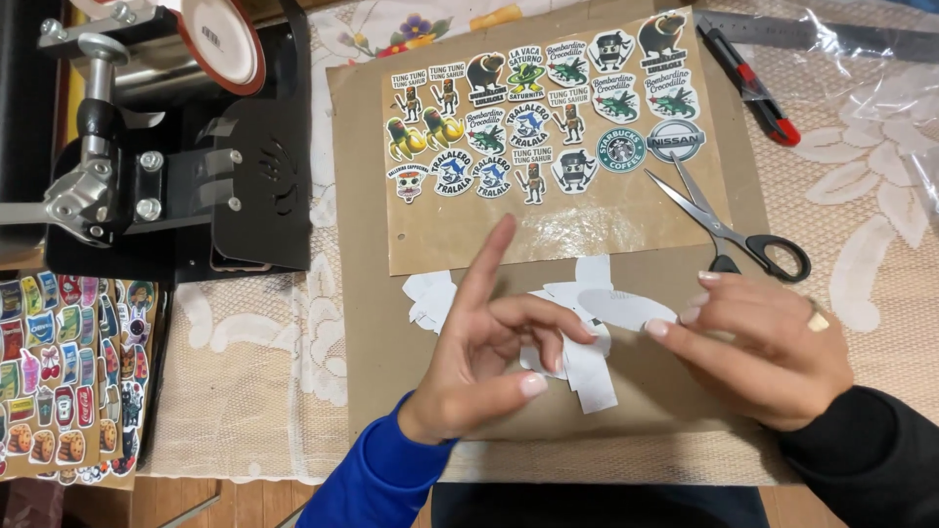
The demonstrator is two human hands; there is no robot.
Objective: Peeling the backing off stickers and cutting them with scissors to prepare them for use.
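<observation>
Two hands meet over a brown cardboard sheet (372,323) that lies on a lace tablecloth (245,362). We note the left hand (489,352), in a blue sleeve, held open and raised slightly: index finger pointing up and away, the other fingers loosely curled, gripping nothing that we can see. The right hand (768,347), in a black sleeve, pinches a small white oval cutout (626,308) between thumb and fingertips, holding it just above a scatter of white paper scraps (577,372) on the cardboard. The cutout sits between the two hands, nearer the right.

Beyond the hands lies a tan sheet (587,220) carrying rows of cut cartoon stickers (533,117). Scissors (729,230) with black handles rest on its right edge, near the right hand. A red and black utility knife (753,88) lies farther off, at upper right. At left stands a black press machine (166,147); below it, a sticker sheet (68,372) of food pictures.
</observation>
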